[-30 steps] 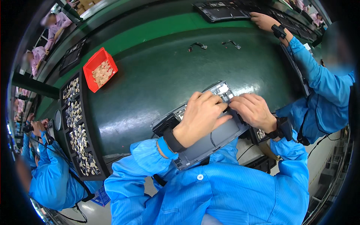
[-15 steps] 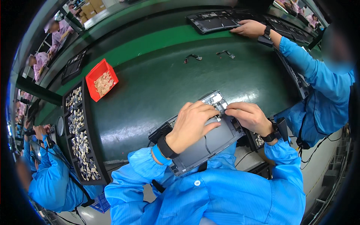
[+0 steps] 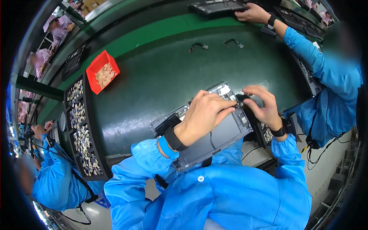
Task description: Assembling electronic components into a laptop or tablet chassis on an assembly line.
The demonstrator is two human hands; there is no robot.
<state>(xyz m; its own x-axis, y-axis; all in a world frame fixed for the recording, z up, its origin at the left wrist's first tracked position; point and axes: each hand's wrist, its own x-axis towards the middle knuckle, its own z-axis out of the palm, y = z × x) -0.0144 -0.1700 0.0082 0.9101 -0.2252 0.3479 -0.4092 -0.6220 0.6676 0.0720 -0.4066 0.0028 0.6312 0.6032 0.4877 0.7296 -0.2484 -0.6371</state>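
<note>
An opened tablet-like device [image 3: 214,142] with a grey panel and exposed circuit parts along its far side lies tilted in front of me, at the bench's near edge. Across its parts rests my left hand [image 3: 205,113], index finger and thumb close together near the far right corner; whatever lies under the fingertips is too small to make out. My right hand [image 3: 264,105] hovers just right of that corner, fingers curved and apart from the thumb. Something dark, perhaps shadow, shows between it and the device.
A red bin [image 3: 102,73] of small tan pieces and a black compartment tray [image 3: 92,126] of small parts stand left. Two small cables [image 3: 198,46] lie on the green bench [image 3: 153,76]. A co-worker's hand [image 3: 253,13] touches another device [image 3: 216,7] at the back right.
My right hand has lifted off the device's corner, moving right and spreading its fingers. My left hand has shifted slightly toward that corner. The co-worker's hand stays by the far device.
</note>
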